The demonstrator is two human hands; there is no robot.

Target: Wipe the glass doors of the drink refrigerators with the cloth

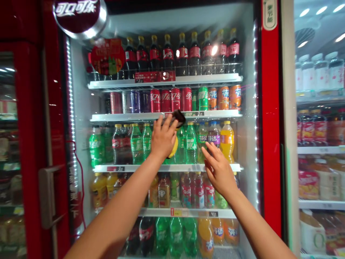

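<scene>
My left hand (163, 138) reaches up in front of the drinks cooler's middle shelves. Its fingers lie over a black and yellow thing (179, 118); the dark end sticks out past the fingertips and a yellow part shows beside the palm. The rest is hidden under the hand, and I cannot make out its kind. My right hand (218, 169) is raised lower and to the right, open, fingers apart, with nothing in it. It is in front of the grape and orange soda bottles (212, 135). Green soda bottles (191, 144) stand behind and between the hands.
The red-framed cooler (271, 126) holds cola bottles (167, 52) on top, cans (176, 100) below and more bottles (176, 233) at the bottom. A metal handle (45, 198) and another red cooler are at left. Shelves with water bottles (320, 72) stand at right.
</scene>
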